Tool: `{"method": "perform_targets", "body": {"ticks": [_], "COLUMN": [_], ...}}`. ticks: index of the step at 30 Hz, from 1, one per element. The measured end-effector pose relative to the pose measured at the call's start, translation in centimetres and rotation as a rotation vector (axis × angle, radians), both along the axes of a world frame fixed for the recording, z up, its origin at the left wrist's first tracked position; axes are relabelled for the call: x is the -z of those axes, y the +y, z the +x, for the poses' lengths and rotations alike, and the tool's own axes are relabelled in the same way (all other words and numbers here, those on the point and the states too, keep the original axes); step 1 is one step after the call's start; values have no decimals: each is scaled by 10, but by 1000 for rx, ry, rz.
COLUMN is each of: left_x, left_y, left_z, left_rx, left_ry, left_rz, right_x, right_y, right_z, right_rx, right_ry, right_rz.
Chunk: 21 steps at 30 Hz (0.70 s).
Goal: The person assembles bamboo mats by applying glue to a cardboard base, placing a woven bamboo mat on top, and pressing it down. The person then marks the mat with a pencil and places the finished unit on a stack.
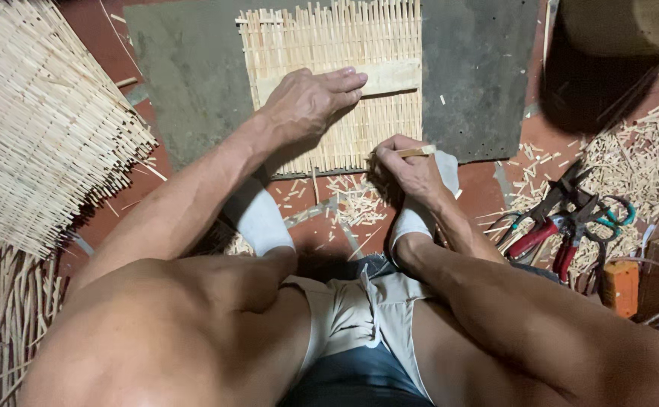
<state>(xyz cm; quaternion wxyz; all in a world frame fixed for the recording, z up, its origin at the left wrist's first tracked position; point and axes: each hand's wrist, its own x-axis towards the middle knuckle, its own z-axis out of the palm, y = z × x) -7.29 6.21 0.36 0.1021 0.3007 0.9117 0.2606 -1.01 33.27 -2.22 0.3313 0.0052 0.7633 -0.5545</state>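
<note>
At the top centre of the frame a woven mat (337, 83) of thin pale sticks lies on a dark grey board (480, 83). The left hand (311, 102) rests flat on the mat, fingers together and stretched over a flat wooden slat (386, 75) that crosses it. The right hand (412, 169), at the mat's lower edge, is closed around a short stick (417, 152). A stack of finished mats (39, 120) fills the upper left. At the right, red-handled cutters (555, 222) lie among stick offcuts (638, 162) on the floor, none of it in a container.
</note>
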Motion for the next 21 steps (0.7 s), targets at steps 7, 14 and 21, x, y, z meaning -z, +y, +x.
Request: {"method": "perform_targets", "body": {"ticks": [7, 14, 21], "left_x": [16, 11, -23], "left_y": [-1, -1, 3], "left_z": [-3, -2, -4], "left_rx": [17, 50, 84], "left_ry": [-16, 105, 113], "left_rz": [-14, 10, 102], "right_x": [-5, -12, 1], "right_y": [-13, -6, 105], "right_z": [4, 2, 8], "right_rx": [243, 278, 636], "right_ry": [-120, -205, 65], "right_rz": [-212, -147, -81]}}
